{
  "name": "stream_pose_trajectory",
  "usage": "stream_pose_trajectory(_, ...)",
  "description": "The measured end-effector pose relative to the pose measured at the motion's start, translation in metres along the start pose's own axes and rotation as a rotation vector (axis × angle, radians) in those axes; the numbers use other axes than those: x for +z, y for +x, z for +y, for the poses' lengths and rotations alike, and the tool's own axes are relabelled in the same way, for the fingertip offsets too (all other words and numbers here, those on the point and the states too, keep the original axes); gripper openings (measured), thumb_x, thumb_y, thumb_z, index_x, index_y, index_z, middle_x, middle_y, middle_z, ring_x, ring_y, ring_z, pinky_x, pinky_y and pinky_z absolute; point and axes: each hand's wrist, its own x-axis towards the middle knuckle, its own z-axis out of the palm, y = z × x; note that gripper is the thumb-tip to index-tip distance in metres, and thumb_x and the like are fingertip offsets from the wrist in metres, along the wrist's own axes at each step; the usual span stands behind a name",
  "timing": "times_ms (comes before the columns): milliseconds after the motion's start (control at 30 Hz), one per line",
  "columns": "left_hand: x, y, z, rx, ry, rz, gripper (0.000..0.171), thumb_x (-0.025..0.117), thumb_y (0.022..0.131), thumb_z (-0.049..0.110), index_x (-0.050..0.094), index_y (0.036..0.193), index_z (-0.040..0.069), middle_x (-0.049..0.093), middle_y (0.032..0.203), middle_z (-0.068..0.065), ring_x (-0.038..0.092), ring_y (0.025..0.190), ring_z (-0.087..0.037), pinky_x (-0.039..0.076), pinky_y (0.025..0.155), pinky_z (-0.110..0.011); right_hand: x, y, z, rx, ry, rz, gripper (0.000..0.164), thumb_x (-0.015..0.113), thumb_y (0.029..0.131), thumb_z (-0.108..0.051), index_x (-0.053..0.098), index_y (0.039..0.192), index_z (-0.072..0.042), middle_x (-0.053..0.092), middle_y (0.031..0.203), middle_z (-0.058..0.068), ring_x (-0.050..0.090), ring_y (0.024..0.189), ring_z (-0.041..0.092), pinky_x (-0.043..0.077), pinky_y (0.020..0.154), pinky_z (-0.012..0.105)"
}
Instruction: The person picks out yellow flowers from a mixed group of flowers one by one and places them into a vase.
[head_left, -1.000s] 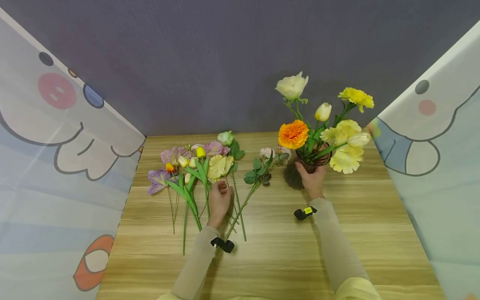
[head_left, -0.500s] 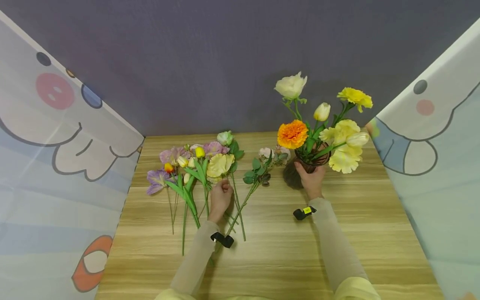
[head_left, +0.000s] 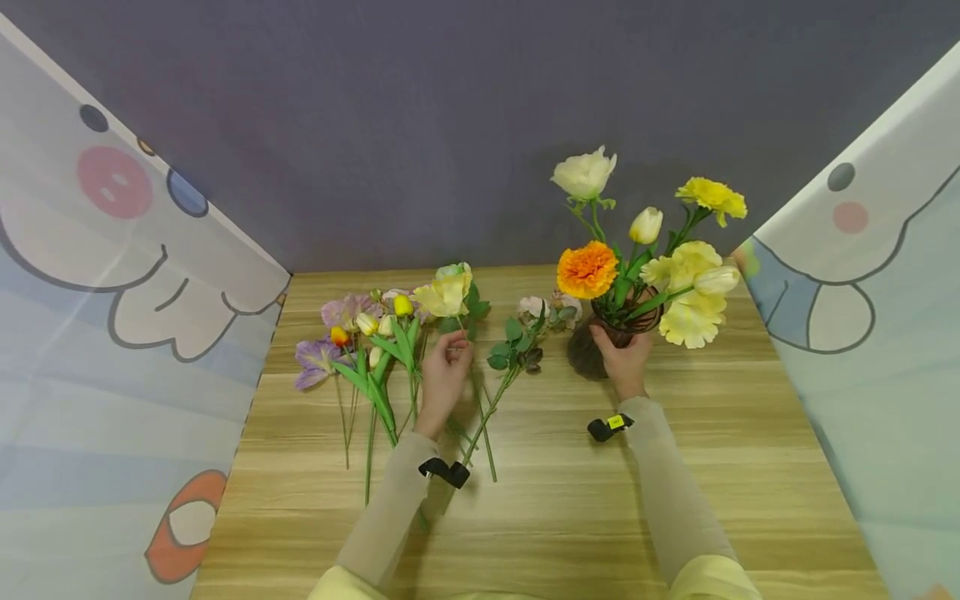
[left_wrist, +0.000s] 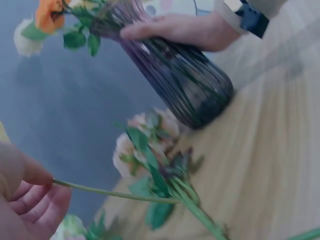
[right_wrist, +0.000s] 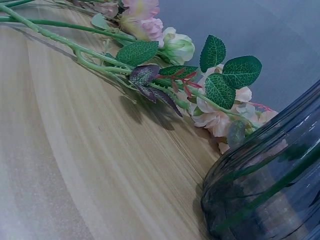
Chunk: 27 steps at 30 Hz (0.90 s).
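Pinching the thin green stem [left_wrist: 117, 194] of a pale yellow, ruffled-petal flower [head_left: 446, 295], the left hand [head_left: 446, 375] is holding with a narrow grip between thumb and forefinger. The flower is showing broad, wavy petals, and the stem is bowing only slightly along its length. The bloom is being held over the far part of the light wood-grain surface [head_left: 555, 500], well left of the vase, and is partly covering a pale green flower [head_left: 454, 269] in the head view.

The bloom is pointing away from the person, toward the dark grey wall [head_left: 420, 125], and slightly left. Its long axis is running from the bloom back to the fingertips. In the left wrist view, the stem's free end is extending in front of a pale pink rose spray with green leaves [right_wrist: 215, 122]; whether they are touching is not possible to tell.

The right hand [head_left: 628, 360] is gripping the ribbed, purple-tinted clear vase [left_wrist: 200, 92] around its neck. The vase's base is resting on the surface, its long axis rising to the mouth, where an orange ruffled flower [head_left: 587, 269] and white and yellow blooms are spreading outward.
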Motion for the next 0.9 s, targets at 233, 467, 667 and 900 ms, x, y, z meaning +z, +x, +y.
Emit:
stream_pose_trajectory(233,0.003,0.007,0.028,0.046,-0.084,0.01,0.024,0.065,0.095,0.007,0.065,0.118,0.0,0.069,0.102,-0.015,0.069,0.082,-0.034,0.052,0.062,-0.018,-0.001,-0.001,0.0,0.001,-0.019,0.001,0.055,0.074,0.08,0.007,0.055,0.131,0.005,0.064,0.12,-0.001,0.059,0.113,0.017,0.045,0.099,0.028)
stream_pose_trajectory(467,0.003,0.008,0.075,0.139,-0.243,0.011,0.022,0.063,0.093,-0.003,0.062,0.114,-0.012,0.066,0.101,-0.028,0.068,0.084,-0.045,0.059,0.072,-0.041,0.0,-0.001,0.0,0.004,-0.026,0.007,0.054,0.074,0.08,0.006,0.056,0.13,0.004,0.064,0.12,-0.001,0.059,0.113,0.016,0.045,0.099,0.028)
stream_pose_trajectory(667,0.012,0.015,0.1,0.313,-0.44,0.039,0.018,0.063,0.094,-0.002,0.06,0.102,-0.017,0.067,0.091,-0.029,0.071,0.078,-0.027,0.059,0.073,-0.032,0.001,-0.001,0.0,0.012,-0.03,0.014,0.051,0.075,0.08,0.005,0.058,0.128,0.004,0.066,0.115,-0.003,0.061,0.107,0.013,0.047,0.094,0.026)
stream_pose_trajectory(900,0.026,0.022,0.128,0.453,-0.543,0.003,0.018,0.061,0.096,0.003,0.06,0.1,-0.015,0.066,0.09,-0.033,0.07,0.078,-0.035,0.06,0.075,-0.039,0.002,0.0,0.0,0.002,-0.026,0.02,0.051,0.076,0.08,0.004,0.058,0.127,0.005,0.067,0.115,-0.003,0.061,0.107,0.014,0.047,0.096,0.027)
